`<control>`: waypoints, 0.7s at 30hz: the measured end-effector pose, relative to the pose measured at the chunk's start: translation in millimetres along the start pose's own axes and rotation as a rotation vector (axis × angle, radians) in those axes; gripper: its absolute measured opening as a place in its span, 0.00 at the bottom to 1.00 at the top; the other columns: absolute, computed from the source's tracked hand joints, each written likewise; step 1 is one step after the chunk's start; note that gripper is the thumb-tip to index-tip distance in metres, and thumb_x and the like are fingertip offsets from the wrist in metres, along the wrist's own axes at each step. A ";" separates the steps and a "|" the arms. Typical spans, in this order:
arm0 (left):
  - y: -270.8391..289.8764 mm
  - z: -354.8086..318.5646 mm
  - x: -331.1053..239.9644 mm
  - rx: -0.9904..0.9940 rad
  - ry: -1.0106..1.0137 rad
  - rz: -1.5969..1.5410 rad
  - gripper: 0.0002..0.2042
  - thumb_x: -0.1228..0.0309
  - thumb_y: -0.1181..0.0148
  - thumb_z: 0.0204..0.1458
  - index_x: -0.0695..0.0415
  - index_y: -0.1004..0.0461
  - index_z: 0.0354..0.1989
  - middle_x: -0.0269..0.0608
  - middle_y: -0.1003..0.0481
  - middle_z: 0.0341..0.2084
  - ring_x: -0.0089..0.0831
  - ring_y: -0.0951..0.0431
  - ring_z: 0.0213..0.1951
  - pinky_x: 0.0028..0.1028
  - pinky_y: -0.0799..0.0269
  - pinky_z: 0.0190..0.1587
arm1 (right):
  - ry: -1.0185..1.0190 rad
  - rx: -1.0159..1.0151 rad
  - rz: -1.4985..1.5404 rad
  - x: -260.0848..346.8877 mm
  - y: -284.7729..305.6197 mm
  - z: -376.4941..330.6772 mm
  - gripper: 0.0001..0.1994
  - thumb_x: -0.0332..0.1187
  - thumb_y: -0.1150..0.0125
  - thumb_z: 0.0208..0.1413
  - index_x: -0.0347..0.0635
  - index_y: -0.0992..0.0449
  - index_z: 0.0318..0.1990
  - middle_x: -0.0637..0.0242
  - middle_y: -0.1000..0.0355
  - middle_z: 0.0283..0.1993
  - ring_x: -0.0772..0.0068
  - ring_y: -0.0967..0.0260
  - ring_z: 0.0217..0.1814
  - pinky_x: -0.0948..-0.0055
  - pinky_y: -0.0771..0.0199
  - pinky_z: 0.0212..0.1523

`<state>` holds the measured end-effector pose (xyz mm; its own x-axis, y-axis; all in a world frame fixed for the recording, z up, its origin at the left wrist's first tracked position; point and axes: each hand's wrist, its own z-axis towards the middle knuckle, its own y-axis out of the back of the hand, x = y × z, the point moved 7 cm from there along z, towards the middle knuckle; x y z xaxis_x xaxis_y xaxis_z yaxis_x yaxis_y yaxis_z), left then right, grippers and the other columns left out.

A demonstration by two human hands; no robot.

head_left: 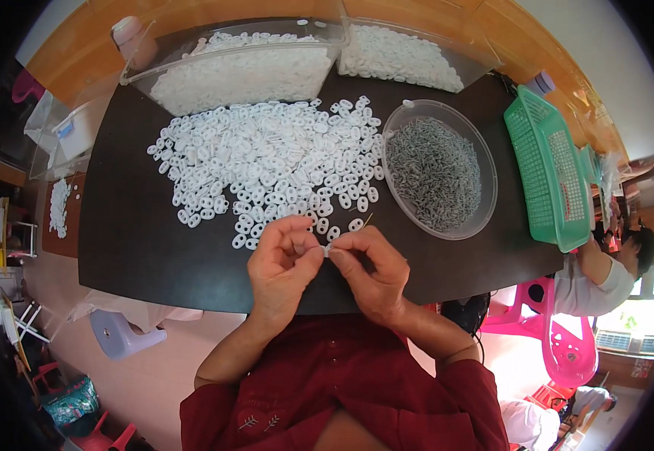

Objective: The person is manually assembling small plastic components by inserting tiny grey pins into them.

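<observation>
Dark red shirt cloth (342, 361) lies nearest the camera, at the 6 o'clock side of the table (161, 263). Directions below are taken from the meeting point of the two hands.

Held item: one small white piece (327, 251), located between the fingertips, above the table's near part. The left hand (285, 263) comes to it from 8 o'clock, the right hand (372, 274) from 4 o'clock. Neither hand is nearer; both appear to touch it. On each hand, thumb and forefinger are pressed together on the piece, the remaining fingers loosely curled. Its long axis cannot be confirmed, since the fingertips cover most of it; the visible part spans the gap, roughly 9 to 3 o'clock. A thin yellowish sliver (368, 219) shows beyond the right knuckles at 1 o'clock; its nature cannot be told.

Surroundings: the heap of white two-holed pieces (267, 154) spreads from 10 to 1 o'clock, its loose near edge just beyond the fingers. At 2 o'clock, nearer the right hand, stands a round clear tub (454, 232) of grey screw-like pieces (436, 173). A green basket (536, 184) stands past it, also toward 2 o'clock.
</observation>
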<state>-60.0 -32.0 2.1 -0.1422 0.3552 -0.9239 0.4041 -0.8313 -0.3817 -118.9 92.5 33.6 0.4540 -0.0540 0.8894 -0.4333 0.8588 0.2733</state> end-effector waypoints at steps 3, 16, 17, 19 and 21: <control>-1.2 -4.5 5.9 -0.041 0.054 -0.132 0.14 0.82 0.42 0.51 0.64 0.32 0.46 0.35 0.28 0.29 0.18 0.30 0.28 0.17 0.33 0.30 | -0.040 -0.054 0.051 -2.7 -6.3 -10.4 0.05 0.17 0.42 0.50 0.32 0.28 0.35 0.69 0.33 0.31 0.85 0.38 0.30 0.84 0.39 0.29; 1.8 -6.4 15.9 -0.071 0.110 -0.174 0.06 0.77 0.42 0.52 0.66 0.28 0.36 0.40 0.26 0.28 0.23 0.29 0.26 0.21 0.33 0.29 | -0.248 -0.065 0.296 -16.1 -4.0 -15.3 0.04 0.19 0.44 0.54 0.32 0.27 0.36 0.70 0.30 0.33 0.85 0.35 0.33 0.85 0.34 0.35; 1.2 -5.6 13.0 -0.059 0.106 -0.157 0.05 0.76 0.43 0.53 0.66 0.28 0.35 0.41 0.26 0.27 0.23 0.29 0.25 0.20 0.33 0.28 | -0.254 -0.049 0.239 -18.9 -2.1 -15.3 0.04 0.19 0.44 0.54 0.32 0.26 0.36 0.71 0.30 0.33 0.86 0.35 0.33 0.85 0.34 0.34; 3.1 -4.2 11.3 -0.047 0.105 -0.140 0.05 0.76 0.43 0.54 0.65 0.28 0.34 0.41 0.26 0.27 0.22 0.29 0.25 0.20 0.33 0.27 | -0.225 -0.027 0.196 -19.6 -0.2 -14.0 0.04 0.19 0.43 0.53 0.32 0.26 0.36 0.71 0.30 0.33 0.86 0.35 0.33 0.85 0.35 0.34; 2.6 -3.4 13.2 0.018 0.131 -0.124 0.05 0.76 0.44 0.54 0.66 0.28 0.35 0.41 0.26 0.27 0.22 0.29 0.23 0.19 0.33 0.25 | -0.197 -0.006 0.151 -18.4 1.0 -11.4 0.04 0.18 0.43 0.53 0.32 0.26 0.36 0.71 0.30 0.32 0.86 0.36 0.33 0.85 0.36 0.33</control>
<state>-57.7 -28.1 -11.0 -0.0702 0.5076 -0.8587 0.3741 -0.7846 -0.4944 -118.8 100.2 13.3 0.2232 -0.0224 0.9745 -0.4796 0.8678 0.1297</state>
